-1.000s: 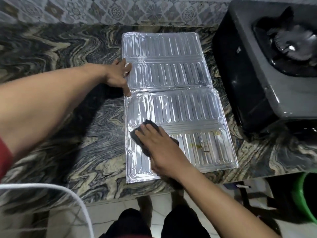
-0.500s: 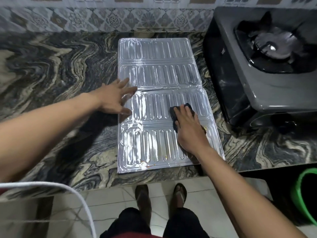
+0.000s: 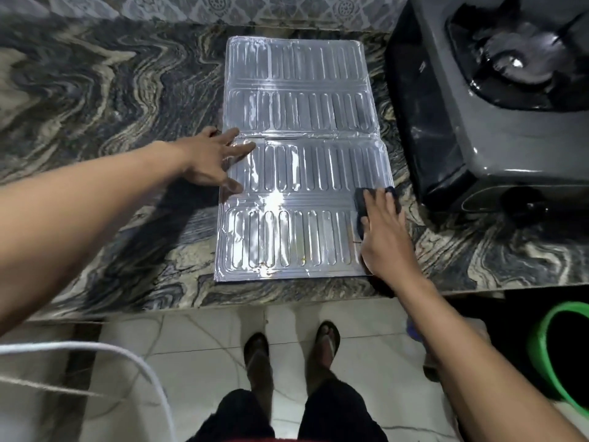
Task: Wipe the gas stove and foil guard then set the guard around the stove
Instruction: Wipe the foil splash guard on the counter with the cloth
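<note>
The silver foil guard (image 3: 299, 161) lies flat and unfolded on the marble counter (image 3: 105, 100), its ribbed panels running away from me. My left hand (image 3: 213, 161) presses on the guard's left edge near the middle fold with straight, spread fingers. My right hand (image 3: 382, 231) presses a dark cloth (image 3: 361, 202) flat against the guard's right edge on the near panel. The cloth is mostly hidden under my fingers. The dark grey gas stove (image 3: 497, 122) stands to the right of the guard, with its burner at the top right.
A patterned tile wall (image 3: 223, 8) backs the counter. A green bucket (image 3: 554, 352) stands on the floor at the lower right. A white cable (image 3: 121, 355) loops at the lower left. My feet in sandals stand on the tiled floor below the counter edge.
My right hand slid the cloth from the near panel's left part across to its right edge. My left hand moved down the left edge from the far panel to the middle fold.
</note>
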Tool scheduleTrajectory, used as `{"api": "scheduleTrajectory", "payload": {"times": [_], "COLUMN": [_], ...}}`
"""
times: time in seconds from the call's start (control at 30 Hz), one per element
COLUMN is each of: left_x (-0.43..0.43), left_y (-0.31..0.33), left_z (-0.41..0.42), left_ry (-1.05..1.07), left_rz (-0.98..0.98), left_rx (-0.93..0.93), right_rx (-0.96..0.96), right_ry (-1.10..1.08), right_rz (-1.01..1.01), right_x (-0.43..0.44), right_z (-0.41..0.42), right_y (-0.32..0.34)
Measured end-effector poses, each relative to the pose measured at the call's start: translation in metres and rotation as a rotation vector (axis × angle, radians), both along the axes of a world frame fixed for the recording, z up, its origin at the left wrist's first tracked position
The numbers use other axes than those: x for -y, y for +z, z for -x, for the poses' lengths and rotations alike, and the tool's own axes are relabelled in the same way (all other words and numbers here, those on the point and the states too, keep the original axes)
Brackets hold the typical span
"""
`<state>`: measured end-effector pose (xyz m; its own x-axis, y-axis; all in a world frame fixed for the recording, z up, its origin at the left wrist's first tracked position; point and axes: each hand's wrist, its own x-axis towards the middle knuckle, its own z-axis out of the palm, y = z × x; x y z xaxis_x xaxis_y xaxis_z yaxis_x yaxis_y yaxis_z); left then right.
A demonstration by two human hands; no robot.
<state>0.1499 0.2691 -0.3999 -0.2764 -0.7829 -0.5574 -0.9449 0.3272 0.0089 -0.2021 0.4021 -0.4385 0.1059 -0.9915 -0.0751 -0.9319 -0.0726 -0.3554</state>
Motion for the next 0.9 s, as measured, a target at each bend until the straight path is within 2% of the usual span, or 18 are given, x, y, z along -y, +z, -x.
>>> {"api": "scheduleTrajectory", "payload": {"times": [0.13, 0.23, 0.37, 0.43, 0.57, 0.67, 0.9], "left_x": [-0.002, -0.004, -0.005, -0.006, -0.009, -0.008, -0.01], "left_y": [0.001, 0.004, 0.005, 0.007, 0.01, 0.008, 0.009], "left_z": [-0.001, 0.001, 0.004, 0.005, 0.008, 0.007, 0.012], "left_ry": [0.002, 0.006, 0.004, 0.018, 0.028, 0.039, 0.065], "left_rz": [0.004, -0.002, 0.01, -0.001, -0.011, -0.019, 0.001], "left_rx": [0.006, 0.008, 0.012, 0.005, -0.01, -0.022, -0.025], "right_rx": [-0.063, -0.05, 0.084, 0.056, 0.057, 0.04, 0.02], "right_ry": [-0.083, 0.103, 0.396, 0.507, 0.609, 0.576, 0.199], "right_rz": [0.016, 0.049, 0.053, 0.015, 0.015, -0.005, -0.021], "right_x": [-0.01, -0.006, -0.039, -0.062, -0.082, -0.079, -0.055], "right_z": [-0.038, -0.102, -0.181, -0.195, -0.167, -0.135, -0.04], "right_y": [0.005, 0.017, 0.02, 0.017, 0.008, 0.007, 0.007]}}
